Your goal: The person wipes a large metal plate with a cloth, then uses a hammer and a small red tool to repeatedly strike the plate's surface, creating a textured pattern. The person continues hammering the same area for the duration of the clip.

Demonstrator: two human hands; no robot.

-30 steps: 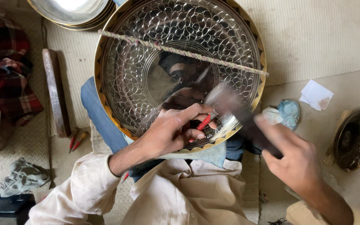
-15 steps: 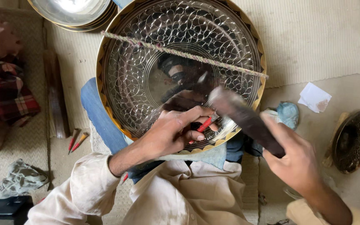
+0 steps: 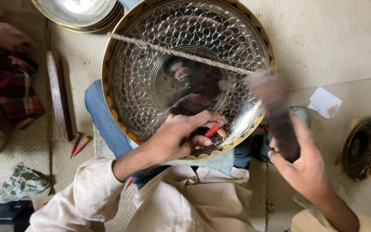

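Cream rolled sleeves, blue jeans

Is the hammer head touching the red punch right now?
Apart. The head view shows the hammer, blurred in the right hand, raised well to the right of the red punch held by the left hand.

My silver tray (image 3: 151, 64) bears leaf-scroll engraving, gold-and-black zigzag rim; on it, my red-handled punch (image 3: 212, 128).

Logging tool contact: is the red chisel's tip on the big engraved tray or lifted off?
On it. The left hand pinches the red chisel, its tip against the tray near the lower rim.
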